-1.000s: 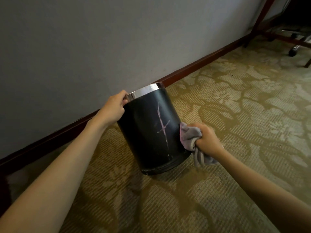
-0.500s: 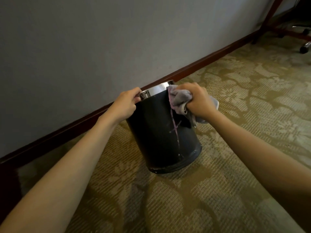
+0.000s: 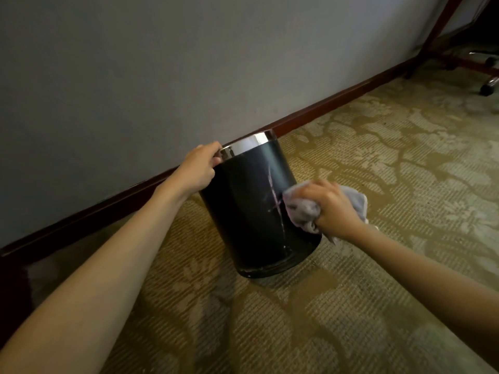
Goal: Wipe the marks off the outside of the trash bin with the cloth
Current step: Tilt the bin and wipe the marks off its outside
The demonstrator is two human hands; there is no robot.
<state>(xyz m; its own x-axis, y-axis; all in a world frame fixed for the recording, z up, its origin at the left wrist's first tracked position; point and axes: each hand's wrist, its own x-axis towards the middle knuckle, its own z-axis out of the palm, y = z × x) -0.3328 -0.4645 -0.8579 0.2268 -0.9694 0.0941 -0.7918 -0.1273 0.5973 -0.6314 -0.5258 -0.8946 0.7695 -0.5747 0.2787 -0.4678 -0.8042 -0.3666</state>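
on the patterned carpet (image 3: 351, 306) by the wall, the black trash bin (image 3: 248, 211) is gripped at its metal rim by the left hand (image 3: 198, 168) while the right hand (image 3: 333, 209), fingers curled around the grey cloth (image 3: 302, 211), presses it beside the pink marks (image 3: 274, 195).

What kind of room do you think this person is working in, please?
Probably a hotel room or office: patterned carpet, a dark wooden baseboard under a plain wall, and a chair caster at far right.

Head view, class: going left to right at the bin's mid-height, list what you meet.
Left hand on the rim → trash bin → pinkish marks → cloth → right hand.
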